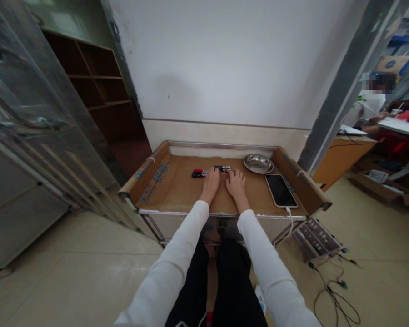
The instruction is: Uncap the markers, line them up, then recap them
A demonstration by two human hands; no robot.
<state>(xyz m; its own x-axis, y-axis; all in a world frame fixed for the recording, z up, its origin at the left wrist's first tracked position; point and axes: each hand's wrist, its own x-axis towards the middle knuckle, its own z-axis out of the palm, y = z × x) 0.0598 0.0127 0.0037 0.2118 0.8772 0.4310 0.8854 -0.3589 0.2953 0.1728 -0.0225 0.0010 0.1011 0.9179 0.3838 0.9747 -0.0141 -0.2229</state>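
My left hand (211,182) rests on the cardboard-lined tray, its fingers close together and curled over a small group of pens. A red pen (198,170) and a black pen (199,175) stick out to its left. Another black pen (221,168) with a silvery end lies just beyond its fingertips, reaching to the right. My right hand (236,185) is beside that pen's right end, palm down, with its fingers somewhat apart and no object visible in them. The fingers partly hide the pens, so their exact contact is hard to see.
A round metal bowl (258,164) stands at the tray's back right. In front of it lies a phone (281,190) with a white cable (289,222). Raised cardboard sides (301,181) bound the tray. A power unit (317,238) and loose cords lie on the floor; a person sits far right.
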